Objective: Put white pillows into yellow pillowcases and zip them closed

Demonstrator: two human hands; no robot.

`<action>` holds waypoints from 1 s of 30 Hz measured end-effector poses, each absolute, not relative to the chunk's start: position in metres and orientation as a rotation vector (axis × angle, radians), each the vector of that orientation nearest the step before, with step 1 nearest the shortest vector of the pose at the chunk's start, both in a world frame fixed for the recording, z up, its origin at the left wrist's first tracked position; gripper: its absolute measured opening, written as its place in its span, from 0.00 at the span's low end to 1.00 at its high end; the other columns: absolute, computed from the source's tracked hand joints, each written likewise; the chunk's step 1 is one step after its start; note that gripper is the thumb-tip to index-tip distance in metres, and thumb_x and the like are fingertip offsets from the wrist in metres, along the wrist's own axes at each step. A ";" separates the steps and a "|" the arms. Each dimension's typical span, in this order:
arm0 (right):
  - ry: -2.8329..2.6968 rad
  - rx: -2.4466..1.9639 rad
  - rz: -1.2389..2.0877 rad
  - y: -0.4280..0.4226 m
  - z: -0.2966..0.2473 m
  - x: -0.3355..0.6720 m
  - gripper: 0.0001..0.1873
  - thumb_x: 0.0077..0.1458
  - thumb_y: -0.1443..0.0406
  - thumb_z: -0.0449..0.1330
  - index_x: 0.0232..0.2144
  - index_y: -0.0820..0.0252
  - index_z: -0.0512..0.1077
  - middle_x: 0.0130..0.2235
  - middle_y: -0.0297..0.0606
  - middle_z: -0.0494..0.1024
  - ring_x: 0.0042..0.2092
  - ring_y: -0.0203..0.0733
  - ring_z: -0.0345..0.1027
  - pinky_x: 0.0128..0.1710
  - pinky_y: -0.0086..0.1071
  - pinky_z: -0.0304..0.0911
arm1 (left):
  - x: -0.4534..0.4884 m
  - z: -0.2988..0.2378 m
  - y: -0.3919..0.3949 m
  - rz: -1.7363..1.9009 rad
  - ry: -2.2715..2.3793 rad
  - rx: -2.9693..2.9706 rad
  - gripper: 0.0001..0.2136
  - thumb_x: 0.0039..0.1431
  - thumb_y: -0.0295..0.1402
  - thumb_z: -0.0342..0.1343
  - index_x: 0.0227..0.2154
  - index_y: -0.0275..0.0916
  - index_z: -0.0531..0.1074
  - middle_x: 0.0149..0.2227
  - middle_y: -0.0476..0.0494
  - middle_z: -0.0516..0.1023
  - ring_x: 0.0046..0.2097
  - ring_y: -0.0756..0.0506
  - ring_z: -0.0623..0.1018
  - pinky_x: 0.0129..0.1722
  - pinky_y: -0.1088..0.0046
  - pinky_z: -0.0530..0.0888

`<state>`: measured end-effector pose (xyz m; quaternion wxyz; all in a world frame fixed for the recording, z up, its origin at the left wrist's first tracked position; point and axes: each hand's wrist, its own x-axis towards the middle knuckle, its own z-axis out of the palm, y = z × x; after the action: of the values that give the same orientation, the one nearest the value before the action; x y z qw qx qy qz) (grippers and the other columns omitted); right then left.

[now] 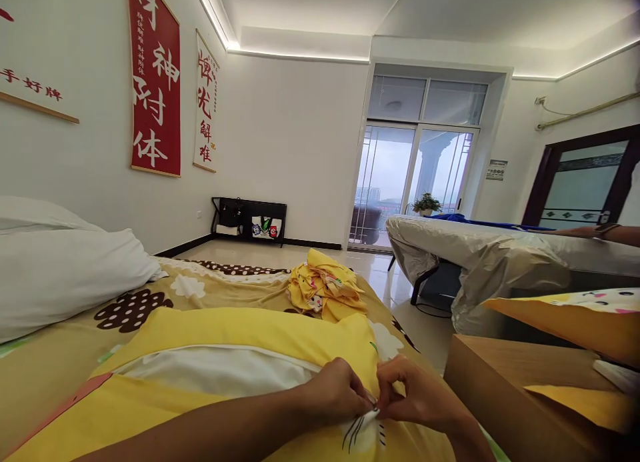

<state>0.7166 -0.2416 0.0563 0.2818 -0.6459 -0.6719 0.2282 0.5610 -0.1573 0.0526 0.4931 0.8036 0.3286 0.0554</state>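
Observation:
A yellow pillowcase point(250, 332) lies on the bed in front of me with a white pillow point(215, 372) showing through its open slit. My left hand point(337, 392) and my right hand point(417, 395) meet at the right end of that opening. Both pinch the fabric edge there, fingertips nearly touching, around what may be a small zipper pull. A crumpled yellow patterned cloth point(325, 289) sits farther back on the bed.
A white pillow point(60, 262) rests at the left on the patterned bedsheet point(150, 302). A wooden nightstand point(520, 389) stands at the right with a yellow pillow point(570, 322) on it. Beyond is a plastic-covered bed point(480, 249) and another person's arm point(600, 233).

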 end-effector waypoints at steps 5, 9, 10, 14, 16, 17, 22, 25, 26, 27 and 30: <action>-1.859 -1.692 0.740 -0.244 0.056 0.727 0.13 0.38 0.60 0.69 0.25 0.60 0.71 0.23 0.28 0.67 0.29 0.35 0.60 0.34 0.28 0.56 | 0.561 0.050 -0.156 0.175 0.779 2.089 0.14 0.41 0.27 0.56 0.32 0.31 0.81 0.26 0.47 0.76 0.27 0.50 0.67 0.25 0.77 0.61; -1.808 -1.762 0.708 -0.247 0.057 0.738 0.21 0.36 0.59 0.70 0.33 0.59 0.68 0.25 0.27 0.66 0.31 0.36 0.59 0.33 0.27 0.53 | 0.557 0.054 -0.163 0.228 0.779 2.267 0.12 0.41 0.25 0.54 0.29 0.31 0.80 0.26 0.43 0.79 0.28 0.48 0.72 0.25 0.76 0.63; -1.800 -1.781 0.715 -0.247 0.058 0.739 0.22 0.35 0.59 0.70 0.33 0.59 0.68 0.25 0.27 0.65 0.31 0.35 0.58 0.32 0.27 0.53 | 0.555 0.054 -0.166 0.235 0.763 2.343 0.11 0.44 0.26 0.54 0.28 0.31 0.80 0.27 0.42 0.79 0.29 0.46 0.74 0.26 0.75 0.64; -1.864 -1.708 0.740 -0.247 0.063 0.732 0.22 0.36 0.56 0.70 0.32 0.59 0.69 0.24 0.27 0.66 0.30 0.35 0.59 0.33 0.28 0.54 | 0.548 0.053 -0.179 0.043 0.615 2.860 0.12 0.51 0.28 0.52 0.33 0.31 0.78 0.34 0.31 0.80 0.36 0.36 0.78 0.32 0.66 0.69; -1.921 -1.636 0.766 -0.246 0.064 0.725 0.21 0.38 0.55 0.69 0.33 0.59 0.70 0.24 0.27 0.67 0.30 0.35 0.60 0.35 0.28 0.55 | 0.547 0.048 -0.183 -0.077 0.540 3.006 0.12 0.52 0.28 0.52 0.36 0.30 0.77 0.36 0.28 0.80 0.38 0.33 0.79 0.33 0.62 0.70; -1.943 -1.609 0.805 -0.245 0.063 0.721 0.22 0.38 0.54 0.69 0.34 0.60 0.71 0.24 0.27 0.67 0.30 0.35 0.60 0.35 0.28 0.56 | 0.546 0.045 -0.184 -0.099 0.514 3.027 0.12 0.54 0.28 0.51 0.37 0.30 0.76 0.36 0.28 0.79 0.38 0.32 0.79 0.33 0.62 0.71; -1.960 -1.630 0.950 -0.238 0.055 0.711 0.22 0.35 0.54 0.70 0.30 0.62 0.74 0.22 0.26 0.64 0.26 0.31 0.57 0.28 0.26 0.53 | 0.531 0.041 -0.181 -0.083 0.381 3.115 0.11 0.58 0.28 0.48 0.40 0.33 0.73 0.38 0.33 0.79 0.40 0.36 0.78 0.36 0.65 0.71; -1.926 -1.669 0.917 -0.239 0.054 0.713 0.21 0.36 0.52 0.70 0.26 0.62 0.73 0.20 0.25 0.63 0.25 0.30 0.55 0.26 0.25 0.50 | 0.495 0.059 -0.175 -0.074 0.404 3.067 0.07 0.57 0.29 0.50 0.35 0.37 0.72 0.38 0.38 0.79 0.40 0.40 0.77 0.36 0.70 0.70; -1.927 -1.663 0.906 -0.240 0.055 0.715 0.20 0.36 0.52 0.70 0.26 0.62 0.73 0.20 0.26 0.63 0.25 0.30 0.55 0.26 0.25 0.50 | 0.477 0.067 -0.171 -0.030 0.456 3.016 0.07 0.58 0.30 0.49 0.33 0.38 0.72 0.37 0.40 0.79 0.38 0.43 0.77 0.36 0.72 0.69; -1.933 -1.650 0.894 -0.242 0.056 0.716 0.20 0.37 0.52 0.69 0.26 0.62 0.73 0.21 0.26 0.64 0.25 0.30 0.56 0.26 0.25 0.51 | 0.457 0.075 -0.165 0.029 0.517 2.954 0.07 0.59 0.32 0.48 0.32 0.40 0.71 0.36 0.44 0.78 0.37 0.45 0.76 0.35 0.74 0.69; -1.954 -1.626 0.853 -0.247 0.061 0.720 0.16 0.40 0.56 0.69 0.27 0.61 0.73 0.21 0.26 0.65 0.26 0.31 0.57 0.27 0.25 0.52 | 0.381 0.083 -0.134 0.234 0.797 2.857 0.13 0.61 0.39 0.44 0.28 0.43 0.70 0.30 0.50 0.77 0.32 0.49 0.75 0.31 0.78 0.67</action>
<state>0.7198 -0.2465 0.0609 0.2282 -0.5905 -0.7095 0.3097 0.3810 -0.1339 0.0828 0.0832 0.9569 0.2670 0.0784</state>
